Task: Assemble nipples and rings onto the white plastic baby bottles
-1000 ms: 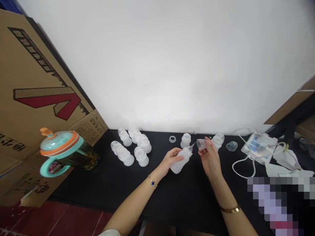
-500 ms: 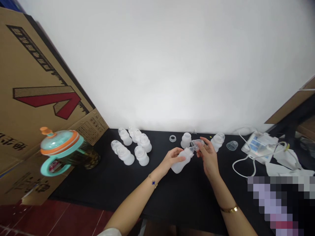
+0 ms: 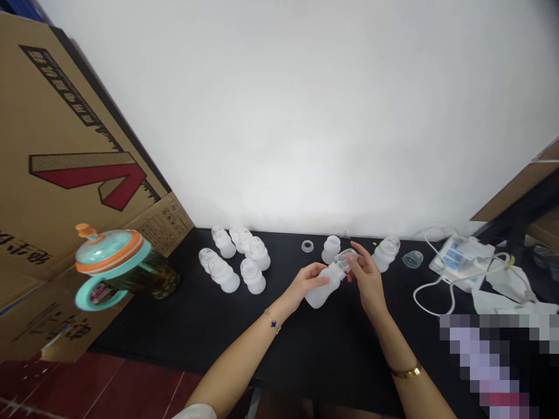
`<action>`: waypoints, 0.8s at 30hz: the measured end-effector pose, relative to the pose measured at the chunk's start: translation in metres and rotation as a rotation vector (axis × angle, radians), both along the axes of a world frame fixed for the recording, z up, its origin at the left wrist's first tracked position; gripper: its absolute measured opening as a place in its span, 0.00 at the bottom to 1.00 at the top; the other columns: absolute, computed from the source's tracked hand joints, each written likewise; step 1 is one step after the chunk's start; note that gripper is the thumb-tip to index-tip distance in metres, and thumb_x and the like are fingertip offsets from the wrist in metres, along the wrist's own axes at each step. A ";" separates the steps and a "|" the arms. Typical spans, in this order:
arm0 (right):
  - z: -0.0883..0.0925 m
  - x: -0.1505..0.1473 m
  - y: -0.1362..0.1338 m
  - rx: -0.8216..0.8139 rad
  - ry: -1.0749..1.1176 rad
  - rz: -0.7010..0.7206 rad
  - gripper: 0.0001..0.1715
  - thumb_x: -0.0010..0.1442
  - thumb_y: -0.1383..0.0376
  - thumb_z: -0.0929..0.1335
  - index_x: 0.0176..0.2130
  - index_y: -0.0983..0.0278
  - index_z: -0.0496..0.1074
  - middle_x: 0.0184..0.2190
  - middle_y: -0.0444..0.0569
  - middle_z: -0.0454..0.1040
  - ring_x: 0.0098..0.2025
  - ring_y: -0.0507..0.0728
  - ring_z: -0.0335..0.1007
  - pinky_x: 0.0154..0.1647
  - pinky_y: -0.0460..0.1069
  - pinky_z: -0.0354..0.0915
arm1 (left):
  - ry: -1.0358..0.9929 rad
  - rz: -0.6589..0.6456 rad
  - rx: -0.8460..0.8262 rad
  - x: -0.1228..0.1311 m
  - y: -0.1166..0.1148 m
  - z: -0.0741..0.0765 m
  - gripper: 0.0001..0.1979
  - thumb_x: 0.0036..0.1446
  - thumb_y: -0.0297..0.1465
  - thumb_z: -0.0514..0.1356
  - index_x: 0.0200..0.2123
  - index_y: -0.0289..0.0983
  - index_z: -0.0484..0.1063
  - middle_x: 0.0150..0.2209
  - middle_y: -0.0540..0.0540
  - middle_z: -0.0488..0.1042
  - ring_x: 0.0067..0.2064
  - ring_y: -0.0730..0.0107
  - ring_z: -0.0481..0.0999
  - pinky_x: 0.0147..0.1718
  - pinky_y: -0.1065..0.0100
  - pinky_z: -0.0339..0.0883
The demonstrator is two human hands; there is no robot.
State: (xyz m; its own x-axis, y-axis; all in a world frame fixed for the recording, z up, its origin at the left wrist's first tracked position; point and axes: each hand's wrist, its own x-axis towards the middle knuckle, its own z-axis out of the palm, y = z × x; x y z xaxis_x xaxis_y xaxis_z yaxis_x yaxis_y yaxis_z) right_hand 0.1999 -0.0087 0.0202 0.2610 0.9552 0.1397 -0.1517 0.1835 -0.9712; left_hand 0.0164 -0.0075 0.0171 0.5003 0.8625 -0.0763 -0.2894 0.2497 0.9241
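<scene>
My left hand (image 3: 308,280) is closed around the body of a white baby bottle (image 3: 321,293), which tilts up to the right. At its neck, my right hand (image 3: 365,273) grips a clear bottle cap (image 3: 346,257) that now sits over the top. The teat under the cap is hard to make out. Just behind stands an uncapped white bottle (image 3: 331,250), with a white collar ring (image 3: 307,246) lying to its left. A capped bottle (image 3: 386,254) stands right of my right hand, and a loose clear cap (image 3: 413,259) lies beyond it.
Several capped bottles (image 3: 253,277) are grouped on the black table (image 3: 196,331) at left. A large jug with a turquoise lid (image 3: 113,251) stands beside a cardboard box (image 3: 87,139). At right are a white device (image 3: 458,262) and its cable (image 3: 419,297). A white wall rises behind.
The clear cap has moved left and down from beside the bottle's top onto it, carried by my right hand. My left hand keeps the bottle in nearly the same place.
</scene>
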 end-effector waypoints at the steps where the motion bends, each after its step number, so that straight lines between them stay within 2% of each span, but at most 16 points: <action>1: 0.000 0.000 0.000 0.001 -0.001 0.003 0.33 0.57 0.50 0.74 0.58 0.57 0.70 0.35 0.45 0.73 0.23 0.49 0.58 0.21 0.45 0.58 | -0.001 0.002 0.000 0.000 0.000 0.000 0.21 0.50 0.40 0.71 0.44 0.36 0.76 0.40 0.45 0.78 0.40 0.65 0.75 0.39 0.67 0.63; 9: -0.004 -0.001 0.000 -0.002 -0.018 0.040 0.33 0.56 0.51 0.74 0.58 0.57 0.70 0.39 0.47 0.75 0.24 0.49 0.59 0.22 0.46 0.59 | -0.007 0.002 0.019 0.000 -0.001 0.000 0.19 0.51 0.38 0.70 0.44 0.35 0.76 0.39 0.46 0.77 0.39 0.66 0.74 0.39 0.68 0.63; 17: 0.001 -0.002 -0.002 -0.009 -0.014 0.030 0.29 0.55 0.51 0.75 0.54 0.58 0.73 0.32 0.43 0.71 0.23 0.49 0.59 0.23 0.46 0.59 | -0.016 0.039 -0.001 0.001 -0.001 -0.001 0.18 0.52 0.39 0.69 0.43 0.35 0.76 0.38 0.45 0.77 0.38 0.67 0.74 0.38 0.69 0.62; 24: 0.002 -0.003 -0.003 -0.013 -0.033 0.036 0.29 0.55 0.51 0.75 0.53 0.58 0.74 0.34 0.44 0.73 0.23 0.49 0.59 0.23 0.47 0.58 | -0.021 0.045 0.000 0.001 -0.001 0.000 0.19 0.51 0.39 0.70 0.43 0.35 0.76 0.38 0.46 0.77 0.38 0.67 0.74 0.37 0.69 0.62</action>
State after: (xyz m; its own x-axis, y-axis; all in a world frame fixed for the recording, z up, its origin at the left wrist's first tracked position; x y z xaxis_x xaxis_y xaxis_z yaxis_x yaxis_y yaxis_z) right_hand 0.1969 -0.0113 0.0222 0.2223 0.9656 0.1349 -0.1255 0.1656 -0.9782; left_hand 0.0176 -0.0088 0.0168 0.4622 0.8843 -0.0659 -0.3201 0.2356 0.9176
